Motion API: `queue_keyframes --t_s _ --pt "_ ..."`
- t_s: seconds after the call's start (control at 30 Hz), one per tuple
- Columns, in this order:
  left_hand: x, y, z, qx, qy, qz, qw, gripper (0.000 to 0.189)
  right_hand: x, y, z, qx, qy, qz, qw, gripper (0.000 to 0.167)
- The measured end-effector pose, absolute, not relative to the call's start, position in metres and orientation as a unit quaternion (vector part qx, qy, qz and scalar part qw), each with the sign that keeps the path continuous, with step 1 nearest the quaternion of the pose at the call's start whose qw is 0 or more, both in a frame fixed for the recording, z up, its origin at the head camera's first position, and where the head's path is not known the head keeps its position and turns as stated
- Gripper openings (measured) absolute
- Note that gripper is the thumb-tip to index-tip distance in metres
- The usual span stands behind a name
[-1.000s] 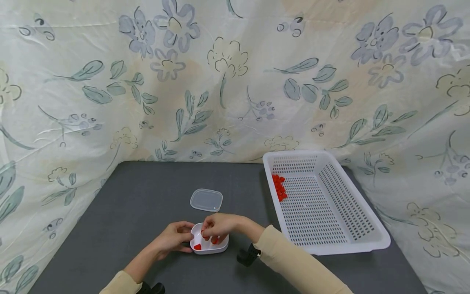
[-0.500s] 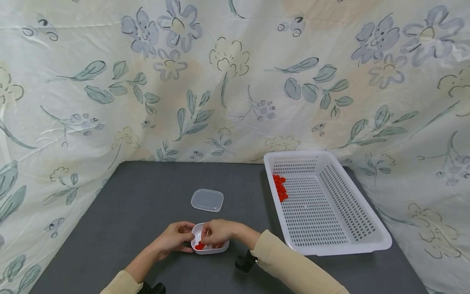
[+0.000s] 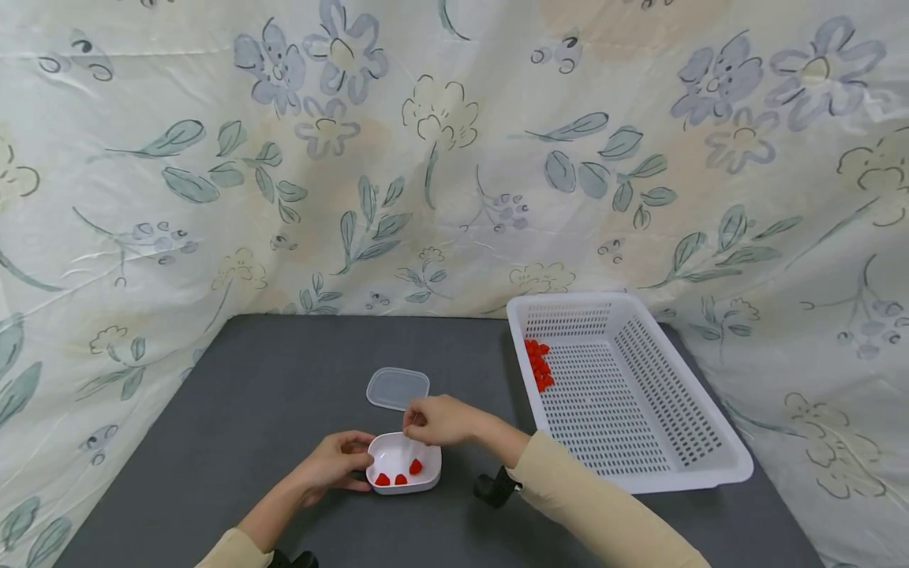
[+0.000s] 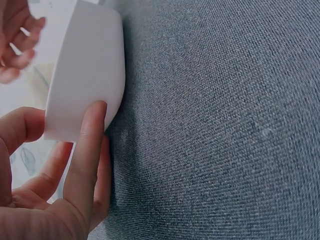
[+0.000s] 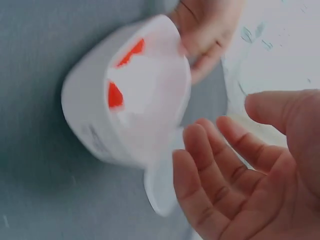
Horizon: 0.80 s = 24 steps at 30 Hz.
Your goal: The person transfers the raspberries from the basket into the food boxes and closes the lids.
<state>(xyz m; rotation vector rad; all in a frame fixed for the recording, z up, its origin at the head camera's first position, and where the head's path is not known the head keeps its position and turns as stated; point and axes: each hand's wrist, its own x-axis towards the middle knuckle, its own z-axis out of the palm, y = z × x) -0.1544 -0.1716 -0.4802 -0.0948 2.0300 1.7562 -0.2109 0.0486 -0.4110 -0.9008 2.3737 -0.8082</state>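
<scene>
Gripping the white box with the left hand, curling fingers and thumb around the left end of the box and pressing fingertips to its outer wall; holding the right hand above the far right part of the box, apart from its walls, with a slack, released grip, bending the fingers loosely and spreading the thumb from them in the right wrist view; showing three red pieces inside the box, two side by side along its near wall toward the left, one a little farther right and deeper in; seeing two blurred patches of red in the box from the right wrist.

Spotting a clear lid lying flat just beyond the far side of the box, apart from it; spotting a white slotted basket to the right of the box, well apart; finding a red cluster along the basket wall closest to the box, bunching too tightly for counting; resting box, lid and basket on a dark grey table; looking past the box to a flowered cloth hanging behind; wearing cream sleeves on the near side of the box.
</scene>
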Motion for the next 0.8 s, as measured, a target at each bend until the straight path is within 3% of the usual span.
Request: queue_keyframes --t_s 0.37,0.8 --pt "-0.154 -0.17 -0.48 -0.04 0.739 0.634 0.225 0.047 -0.246 0.113 -0.367 -0.312 0.889 -0.317 0.111 0.015" --pt "-0.155 -0.17 -0.477 -0.044 0.74 0.632 0.228 0.048 -0.287 0.177 -0.378 -0.194 0.904 -0.373 0.077 0.025"
